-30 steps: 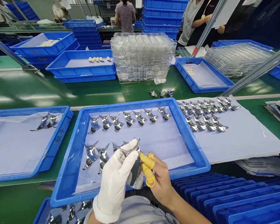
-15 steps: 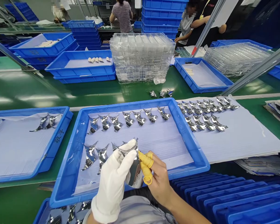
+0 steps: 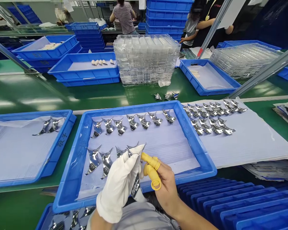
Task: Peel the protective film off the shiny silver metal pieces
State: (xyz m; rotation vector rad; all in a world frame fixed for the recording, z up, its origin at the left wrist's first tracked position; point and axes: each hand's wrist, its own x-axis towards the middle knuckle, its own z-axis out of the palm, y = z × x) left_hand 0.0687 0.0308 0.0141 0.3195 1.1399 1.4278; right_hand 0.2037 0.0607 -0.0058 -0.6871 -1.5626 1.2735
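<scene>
A curved, mirror-bright chrome piece (image 3: pixel 136 183) with pointed corners is tilted between my hands, above the front of a blue tray (image 3: pixel 132 108). My left hand (image 3: pixel 118 180), in a white glove, is closed around its left side. With yellow finger cots on its fingers, my right hand (image 3: pixel 162 179) is bent against the right edge of the same piece. Its fingertips are partly hidden behind that edge. Similar chrome pieces (image 3: pixel 143 121) lie in two rows on white sheeting in the tray. My left hand partly covers the front row.
More chrome pieces (image 3: pixel 216 126) rest on white sheets (image 3: pixel 252 140) at the right. Another blue tray (image 3: pixel 64 134) stands left. Stacked clear plastic trays (image 3: pixel 146 60) rise behind, beside a slanted metal post (image 3: pixel 213 32). Nested blue trays (image 3: pixel 230 198) sit low at right. People work beyond.
The chrome piece has turned in my hands, so it now appears narrower and more edge-on. My left fingers have shifted slightly with it, and my right fingers stay at its right edge.
</scene>
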